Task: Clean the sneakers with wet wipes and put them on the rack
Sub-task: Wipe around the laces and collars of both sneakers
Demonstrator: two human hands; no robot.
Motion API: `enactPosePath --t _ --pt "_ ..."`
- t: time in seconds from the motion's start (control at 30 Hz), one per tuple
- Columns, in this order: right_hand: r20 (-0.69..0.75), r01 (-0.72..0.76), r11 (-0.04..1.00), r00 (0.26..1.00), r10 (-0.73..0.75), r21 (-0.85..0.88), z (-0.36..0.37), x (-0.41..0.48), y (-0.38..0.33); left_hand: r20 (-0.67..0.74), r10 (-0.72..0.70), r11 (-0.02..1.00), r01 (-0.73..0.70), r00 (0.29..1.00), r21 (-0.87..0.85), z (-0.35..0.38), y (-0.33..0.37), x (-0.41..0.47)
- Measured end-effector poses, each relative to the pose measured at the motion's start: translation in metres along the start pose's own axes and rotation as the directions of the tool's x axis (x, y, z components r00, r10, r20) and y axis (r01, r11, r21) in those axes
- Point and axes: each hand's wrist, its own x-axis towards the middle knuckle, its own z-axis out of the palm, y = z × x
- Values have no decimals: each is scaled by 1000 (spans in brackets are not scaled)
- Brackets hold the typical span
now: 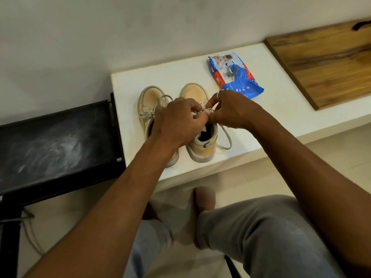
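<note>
Two beige sneakers stand side by side on a white ledge (261, 121), toes pointing away from me. The left sneaker (147, 103) is partly covered by my left forearm. Over the right sneaker (202, 145) both hands meet at its laces. My left hand (176, 121) pinches a lace with curled fingers, and my right hand (232, 109) pinches the lace from the other side. One loose lace end (225, 139) trails onto the ledge at the right. A blue wet-wipes pack (234, 75) lies beyond the right sneaker.
A black rack (56, 145) with a dusty top shelf stands directly left of the ledge. A wooden board (325, 63) lies on the ledge at the far right. My knees in grey trousers (261, 227) are below, over a pale tiled floor.
</note>
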Motion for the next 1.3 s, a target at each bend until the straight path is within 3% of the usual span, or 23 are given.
enactPosePath --t 0.13,0.27,0.5,0.8,1.0,1.3 --pt "-25 16 999 1000 -17 -37 2 -1 -4 16 6 1000 -6 1000 -24 -3 -5 3" --pt "-50 17 998 999 -20 -63 5 1 -5 27 41 997 -43 999 66 0 -5 3" --pt "-99 40 999 994 -40 -7 9 3 -6 -122 14 999 -19 992 -38 0 -14 5" --pt "-45 63 983 997 -55 175 -1 -8 10 -20 -29 993 26 999 -113 -4 -20 5" --pt "-110 154 975 984 -137 162 1 -11 15 45 -48 989 54 998 -136 -8 -22 4" --pt "-138 77 963 989 -42 258 3 -8 21 33 -91 979 96 995 -179 -5 -24 4"
